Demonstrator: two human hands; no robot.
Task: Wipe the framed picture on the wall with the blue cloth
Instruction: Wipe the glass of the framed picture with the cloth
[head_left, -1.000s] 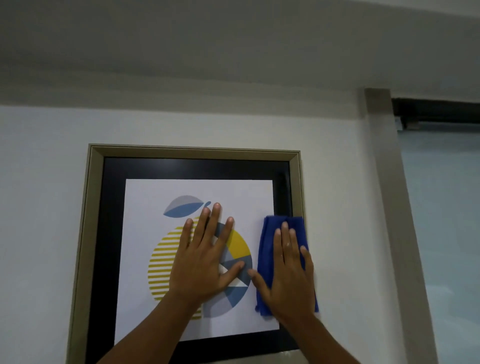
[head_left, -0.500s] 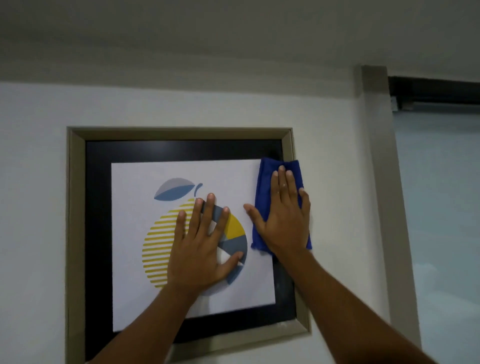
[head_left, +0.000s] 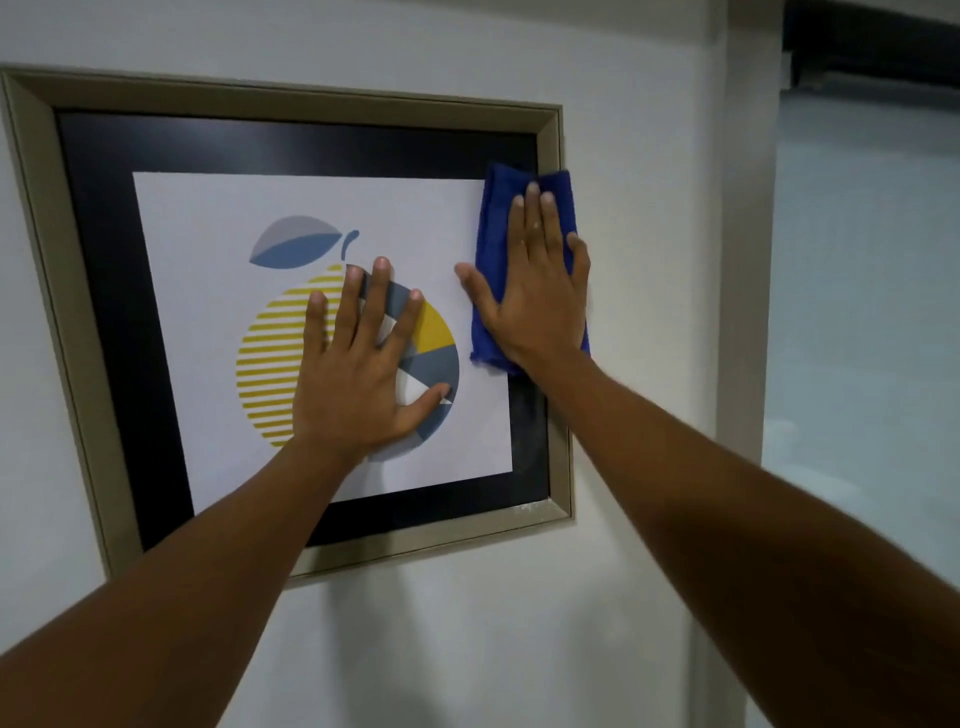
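Right hand (head_left: 535, 301) flat, pressing blue cloth (head_left: 519, 197) at framed picture (head_left: 291, 93) right edge; left hand (head_left: 358, 374) splayed, empty, bracing centre; unwiped glass lies leftward.

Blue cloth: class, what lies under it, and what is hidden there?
The blue cloth lies flat under the right hand, over the picture's right edge, black border and frame. The part beneath is covered.

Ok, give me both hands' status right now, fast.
Left hand: open, flat on the framed picture, holding nothing.
Right hand: open, palm pressing the blue cloth against the picture's right side.
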